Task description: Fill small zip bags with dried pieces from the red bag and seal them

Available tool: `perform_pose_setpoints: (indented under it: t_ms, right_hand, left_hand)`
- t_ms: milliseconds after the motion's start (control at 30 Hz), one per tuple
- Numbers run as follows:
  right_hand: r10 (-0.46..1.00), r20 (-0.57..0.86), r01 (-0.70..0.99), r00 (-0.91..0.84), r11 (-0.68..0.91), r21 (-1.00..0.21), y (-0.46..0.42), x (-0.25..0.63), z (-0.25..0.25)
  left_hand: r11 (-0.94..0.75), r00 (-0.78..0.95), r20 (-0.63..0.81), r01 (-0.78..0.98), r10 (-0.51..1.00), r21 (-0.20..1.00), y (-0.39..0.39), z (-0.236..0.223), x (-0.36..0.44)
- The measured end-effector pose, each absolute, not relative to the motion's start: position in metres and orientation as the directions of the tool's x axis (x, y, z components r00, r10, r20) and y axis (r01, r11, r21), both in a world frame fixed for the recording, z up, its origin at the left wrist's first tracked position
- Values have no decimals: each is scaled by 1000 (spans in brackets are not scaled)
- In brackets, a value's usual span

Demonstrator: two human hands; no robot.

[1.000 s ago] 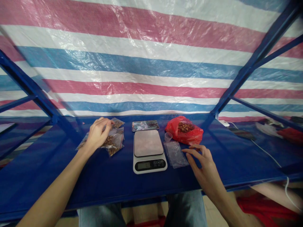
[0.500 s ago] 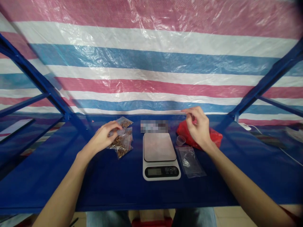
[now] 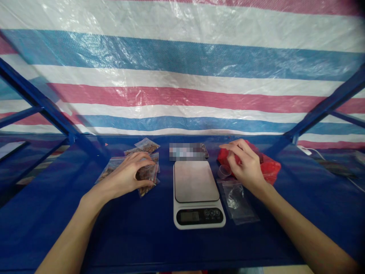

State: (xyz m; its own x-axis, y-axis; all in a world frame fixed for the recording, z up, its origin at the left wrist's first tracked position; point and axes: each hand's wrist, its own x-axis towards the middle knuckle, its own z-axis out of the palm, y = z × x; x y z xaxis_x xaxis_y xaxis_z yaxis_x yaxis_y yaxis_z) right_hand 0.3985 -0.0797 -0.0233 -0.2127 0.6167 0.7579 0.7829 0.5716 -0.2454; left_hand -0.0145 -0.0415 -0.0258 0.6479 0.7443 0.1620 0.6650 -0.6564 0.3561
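My left hand [image 3: 129, 175] lies on a pile of small clear bags of brown nuts [image 3: 146, 173], its fingers curled round one of them. My right hand [image 3: 245, 165] hovers over a red plastic bag [image 3: 269, 167], fingers bent and pinched together at the bag's left side; what they hold I cannot make out. A small clear cup [image 3: 224, 171] stands just left of that hand. A white kitchen scale [image 3: 197, 194] with a bare steel plate sits between my hands. An empty clear zip bag [image 3: 238, 199] lies right of the scale.
Everything rests on a blue shelf board [image 3: 128, 228] inside a blue metal rack [image 3: 42, 104]. A striped red, white and blue tarp [image 3: 182, 76] hangs behind. A blurred flat item [image 3: 186, 151] lies behind the scale. A white cable [image 3: 303, 150] lies at the right.
My right hand rose from beside the empty zip bag to the red bag, then dropped lower onto it. My left hand stayed on the nut bags and closed round one. The view tilted downward.
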Motion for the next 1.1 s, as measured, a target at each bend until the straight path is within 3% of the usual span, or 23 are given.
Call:
perform_pose_setpoints:
  t_ms: [233, 467, 633, 767, 867, 967, 1033, 1100]
  right_hand:
    - [583, 782, 723, -221, 636, -270, -85, 385, -27]
    - [563, 799, 662, -211, 684, -308, -88, 374, -26]
    - [545, 826, 658, -143, 676, -332, -86, 380, -25]
    - [591, 803, 611, -83, 666, -427, -84, 376, -11]
    - [705, 670, 555, -234, 662, -503, -84, 358, 16]
    - [703, 543, 536, -459, 707, -462, -79, 332, 48]
    - [684, 527, 479, -505, 730, -488, -69, 318, 64]
    - [696, 548, 366, -464, 714, -597, -54, 309, 74]
  left_hand:
    - [-653, 661, 208, 548, 721, 524, -42, -18, -13]
    - [-599, 673, 77, 594, 736, 536, -29, -34, -25]
    - [-560, 623, 127, 573, 772, 598, -29, -32, -23]
    - [-545, 557, 248, 464, 793, 699, -36, 1, -12]
    - [-513, 497, 283, 422, 820, 747, -40, 44, 9]
    - [-561, 496, 343, 402, 798, 724, -39, 85, 39]
    - [-599, 522, 382, 347, 763, 722, -36, 104, 61]
    - [-602, 533, 398, 289, 747, 744, -30, 114, 78]
